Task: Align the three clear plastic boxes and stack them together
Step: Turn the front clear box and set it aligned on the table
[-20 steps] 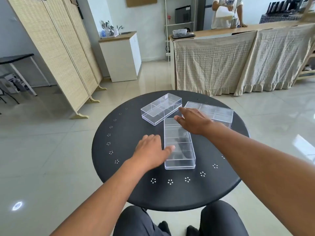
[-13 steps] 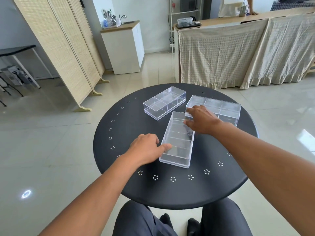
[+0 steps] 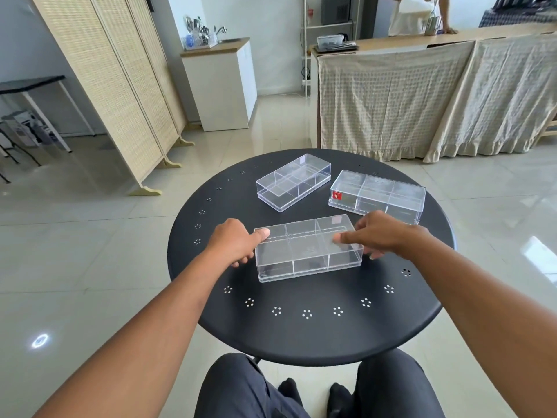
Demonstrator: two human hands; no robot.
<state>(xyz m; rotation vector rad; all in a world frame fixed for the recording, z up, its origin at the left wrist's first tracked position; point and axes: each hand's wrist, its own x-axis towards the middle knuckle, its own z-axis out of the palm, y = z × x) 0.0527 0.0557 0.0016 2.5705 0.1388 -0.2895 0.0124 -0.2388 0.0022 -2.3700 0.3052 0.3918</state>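
From the head camera, a round black table (image 3: 301,333) carries three clear plastic boxes. The near box (image 3: 307,248) lies crosswise in front of the person, its long sides roughly parallel to the table's near edge, with a broad band of bare tabletop between it and that edge. The left hand (image 3: 233,247) grips its left end, thumb laid on the top rim and fingers curled down the short wall. The right hand (image 3: 381,233) grips the right end, thumb pressed on the top and fingers wrapped round the far corner and side; both hands are closed on this box.

The far-left box (image 3: 294,182) sits angled toward the table's back edge, well apart from the near one. The far-right box (image 3: 378,196), with a small red sticker (image 3: 336,195) on its left end, lies close to the table's right rim (little room on that side); its front edge is just behind the right hand's knuckles. Open dark surface remains to the left of the near box and between the two far boxes.

Half a second ago the near box lay lengthwise, pointing away from the person, its far end close to the far-right box; now it is turned about a quarter turn and sits clear of both others. The left hand then only touched its side with fingertips.
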